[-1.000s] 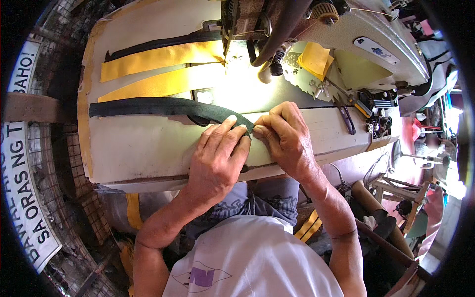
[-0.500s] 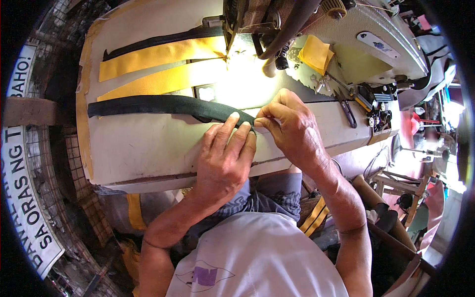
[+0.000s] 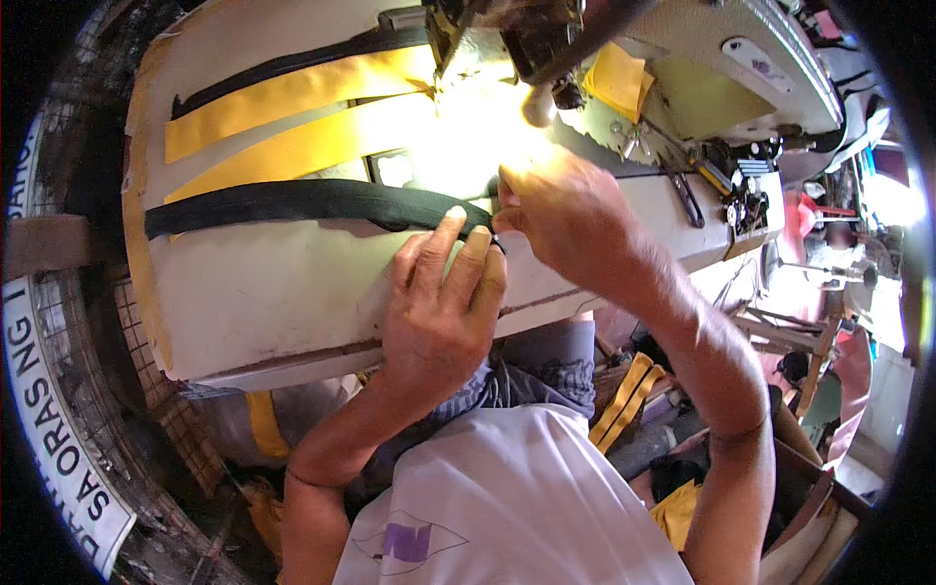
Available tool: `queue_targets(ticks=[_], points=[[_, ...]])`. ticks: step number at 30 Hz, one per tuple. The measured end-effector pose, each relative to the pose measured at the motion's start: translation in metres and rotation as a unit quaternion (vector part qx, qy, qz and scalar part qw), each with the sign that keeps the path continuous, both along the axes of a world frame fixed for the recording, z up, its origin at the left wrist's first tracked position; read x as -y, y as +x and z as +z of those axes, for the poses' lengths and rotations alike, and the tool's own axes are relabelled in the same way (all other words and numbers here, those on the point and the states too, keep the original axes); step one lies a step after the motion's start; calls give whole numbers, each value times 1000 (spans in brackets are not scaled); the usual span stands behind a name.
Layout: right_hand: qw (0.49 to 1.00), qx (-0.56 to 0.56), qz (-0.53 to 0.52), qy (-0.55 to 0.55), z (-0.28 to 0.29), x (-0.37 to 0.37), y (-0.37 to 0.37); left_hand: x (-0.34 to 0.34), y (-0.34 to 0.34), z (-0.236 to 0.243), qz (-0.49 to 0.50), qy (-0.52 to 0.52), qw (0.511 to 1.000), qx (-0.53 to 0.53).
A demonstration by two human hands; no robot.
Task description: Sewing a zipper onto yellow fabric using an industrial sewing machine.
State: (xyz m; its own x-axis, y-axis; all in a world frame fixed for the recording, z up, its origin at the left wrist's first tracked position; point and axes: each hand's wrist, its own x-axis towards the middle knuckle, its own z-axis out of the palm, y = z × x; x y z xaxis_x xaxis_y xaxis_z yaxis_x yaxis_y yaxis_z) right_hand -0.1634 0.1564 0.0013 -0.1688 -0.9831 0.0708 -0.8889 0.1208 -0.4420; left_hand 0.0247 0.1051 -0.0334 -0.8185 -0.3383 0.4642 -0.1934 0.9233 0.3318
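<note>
A long black strip (image 3: 292, 203) with a lengthwise ridge, like a zipper, lies along the near side of the pale sewing machine bed (image 3: 263, 278). My left hand (image 3: 439, 297) is over its right end, fingers pressing the strip and the thumb mostly hidden. Just right of there, my right hand (image 3: 570, 210) is pinched closed under the bright lamp light. A small dark bit shows by its fingertips; glare hides what it is. Two yellow strips (image 3: 283, 105) run side by side beyond, toward the machine's needle area. Another black strip (image 3: 292, 73) lies along the far one.
The sewing machine head (image 3: 507, 34) stands over the lit spot. Yellow folded pieces (image 3: 616, 80), scissors (image 3: 682, 195) and small tools lie to its right. Yellow strips (image 3: 624, 395) hang below the table's near edge. A wire mesh wall with a sign (image 3: 73, 478) is at left.
My right hand has moved up and away from the strip's end, into the lamp light, still pinched. My left hand stays on the strip. The whole view has shifted slightly.
</note>
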Motion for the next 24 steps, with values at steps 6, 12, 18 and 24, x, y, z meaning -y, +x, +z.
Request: queue_targets(ticks=[6,12,18,24], points=[[986,-71,148,-20,4,10,-10,1,-2,-5,-2,7,999,-34],[986,-110,120,17,6,16,2,7,3,5,31,31,999,-24],[979,-131,153,15,14,17,7,26,1,24,-10,-33,998,56],[979,-90,179,30,13,33,0,33,0,15,-57,-10,998,29]])
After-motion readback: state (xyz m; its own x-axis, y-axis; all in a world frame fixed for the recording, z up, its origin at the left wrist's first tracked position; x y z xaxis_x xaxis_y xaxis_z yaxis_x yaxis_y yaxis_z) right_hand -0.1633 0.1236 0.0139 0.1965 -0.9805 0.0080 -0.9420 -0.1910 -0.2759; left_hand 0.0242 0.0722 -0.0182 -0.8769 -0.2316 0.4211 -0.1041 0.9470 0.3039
